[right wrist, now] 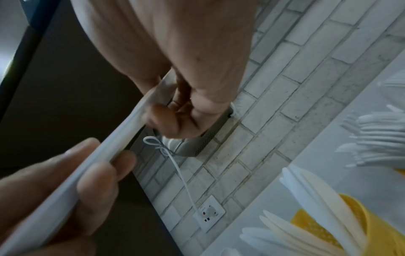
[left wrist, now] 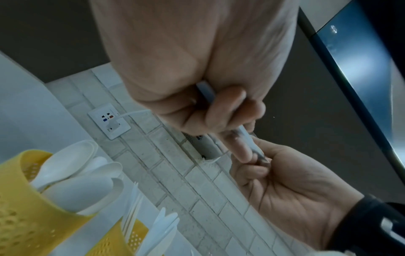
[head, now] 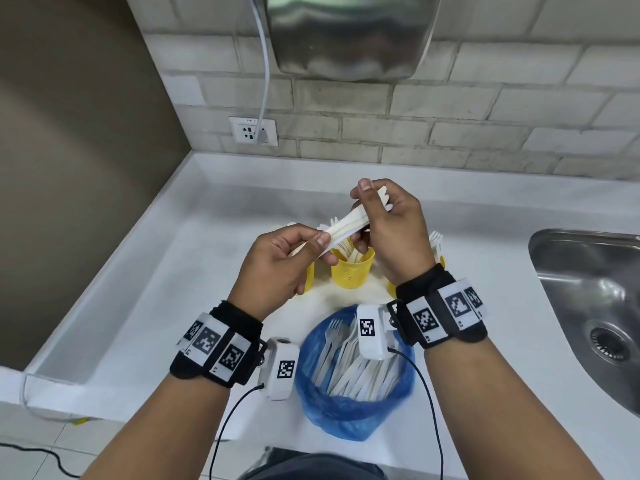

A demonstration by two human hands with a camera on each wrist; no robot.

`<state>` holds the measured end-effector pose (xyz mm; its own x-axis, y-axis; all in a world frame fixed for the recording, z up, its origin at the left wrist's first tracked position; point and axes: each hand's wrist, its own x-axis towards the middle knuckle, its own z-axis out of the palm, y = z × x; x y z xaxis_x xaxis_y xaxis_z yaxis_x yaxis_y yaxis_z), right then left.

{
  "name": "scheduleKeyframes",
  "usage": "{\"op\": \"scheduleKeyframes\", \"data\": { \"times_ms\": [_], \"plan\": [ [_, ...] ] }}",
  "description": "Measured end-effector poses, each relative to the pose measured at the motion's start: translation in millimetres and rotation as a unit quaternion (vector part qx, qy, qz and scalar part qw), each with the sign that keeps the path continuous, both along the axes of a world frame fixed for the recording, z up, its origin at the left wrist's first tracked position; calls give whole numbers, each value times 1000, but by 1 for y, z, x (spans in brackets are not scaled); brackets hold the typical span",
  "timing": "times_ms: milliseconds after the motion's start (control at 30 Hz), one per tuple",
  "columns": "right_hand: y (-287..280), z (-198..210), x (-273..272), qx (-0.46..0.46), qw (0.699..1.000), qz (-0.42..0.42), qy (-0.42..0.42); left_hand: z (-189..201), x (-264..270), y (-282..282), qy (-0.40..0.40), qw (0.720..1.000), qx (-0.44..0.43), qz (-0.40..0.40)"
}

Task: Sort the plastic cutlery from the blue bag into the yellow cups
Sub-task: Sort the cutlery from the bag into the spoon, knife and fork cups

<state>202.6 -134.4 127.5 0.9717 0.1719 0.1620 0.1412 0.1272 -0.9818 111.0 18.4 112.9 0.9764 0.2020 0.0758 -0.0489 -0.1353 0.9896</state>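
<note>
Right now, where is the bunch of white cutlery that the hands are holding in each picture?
Head: the cutlery bunch is at the centre, held between the left hand and right hand, above the yellow cups.
Left wrist: centre-right, a thin strip.
Right wrist: a long diagonal strip, lower left.
Shared landmark: the wall socket.

I'm seeing a white cutlery bundle [head: 348,225] lying slanted above the yellow cups [head: 352,268], which are standing holding spoons, knives, forks; blue bag [head: 356,403] is sitting open, cutlery inside.
</note>
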Motion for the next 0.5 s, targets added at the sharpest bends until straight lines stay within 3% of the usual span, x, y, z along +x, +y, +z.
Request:
{"op": "scheduleKeyframes", "data": {
  "times_ms": [200,400,500],
  "plan": [
    [-2,5,0,65,996,8,61,-1,4,-2,-17,997,-58,43],
    [-11,8,2,76,992,75,74,0,11,0,-20,996,-73,36],
    [-13,7,7,45,995,68,62,-1,14,-1,-15,997,-67,32]
  ]
}}
